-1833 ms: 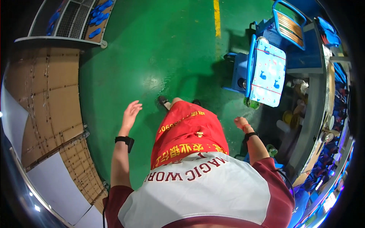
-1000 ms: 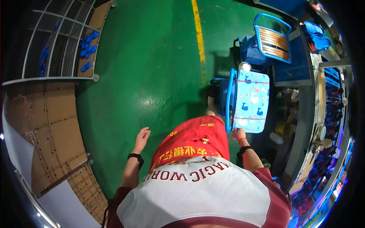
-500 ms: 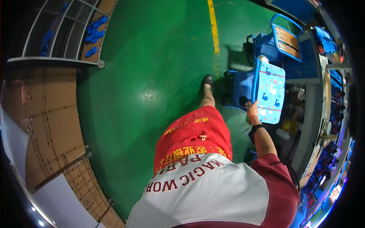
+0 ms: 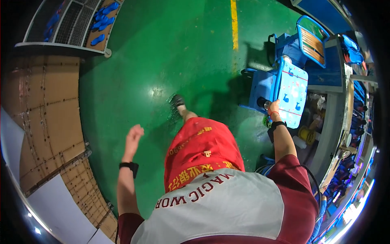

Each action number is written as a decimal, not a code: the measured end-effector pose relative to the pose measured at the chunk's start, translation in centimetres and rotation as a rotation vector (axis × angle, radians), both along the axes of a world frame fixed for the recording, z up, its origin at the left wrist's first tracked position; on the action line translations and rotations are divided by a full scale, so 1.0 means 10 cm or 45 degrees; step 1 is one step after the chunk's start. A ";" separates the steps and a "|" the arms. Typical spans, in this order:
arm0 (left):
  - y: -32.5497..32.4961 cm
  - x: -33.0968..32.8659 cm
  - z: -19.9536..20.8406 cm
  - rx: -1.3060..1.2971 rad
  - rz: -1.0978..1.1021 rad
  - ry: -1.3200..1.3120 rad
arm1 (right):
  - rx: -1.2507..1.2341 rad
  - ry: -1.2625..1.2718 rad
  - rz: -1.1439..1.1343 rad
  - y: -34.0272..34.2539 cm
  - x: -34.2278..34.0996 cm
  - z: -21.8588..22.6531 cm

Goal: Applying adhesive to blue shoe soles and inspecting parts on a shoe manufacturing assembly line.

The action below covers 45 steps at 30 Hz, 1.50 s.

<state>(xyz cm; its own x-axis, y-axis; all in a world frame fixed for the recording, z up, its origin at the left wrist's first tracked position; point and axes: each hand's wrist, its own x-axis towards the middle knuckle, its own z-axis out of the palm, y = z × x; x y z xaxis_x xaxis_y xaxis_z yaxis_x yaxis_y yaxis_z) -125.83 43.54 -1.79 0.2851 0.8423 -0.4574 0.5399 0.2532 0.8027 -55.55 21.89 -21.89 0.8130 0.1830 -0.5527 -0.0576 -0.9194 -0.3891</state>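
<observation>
Out over the floor on the left, my left hand (image 4: 134, 138) hangs free with its fingers loosely bent and nothing visible in it. My right hand (image 4: 274, 109) is closed round a dark, cup-like cylinder (image 4: 263, 103), whose exact kind I cannot make out. This hand overlaps the near left edge of a light-blue chair seat (image 4: 293, 95) printed with whales; whether it touches the seat is unclear. My fingers partly hide the cylinder. Both wrists wear black bands, and a red cord circles the right one.
Behind the printed seat stands a blue-framed chair (image 4: 312, 44) with wooden slats. A workbench (image 4: 345, 105) runs along the right, with a yellow spool (image 4: 307, 134) beneath. On the left are cardboard-covered panels (image 4: 53, 110) and a rack (image 4: 95, 46) with blue shoe-shaped pieces. A yellow line (image 4: 234, 24) crosses the green floor.
My left arm has come into view at the left. One foot now shows further left as I walk. The right hand and the cylinder have moved slightly forward beside the printed seat.
</observation>
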 end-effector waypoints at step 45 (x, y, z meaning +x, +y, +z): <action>-3.18 -0.69 -0.32 -0.998 0.340 0.488 | 0.098 0.105 0.040 -0.12 0.19 -0.23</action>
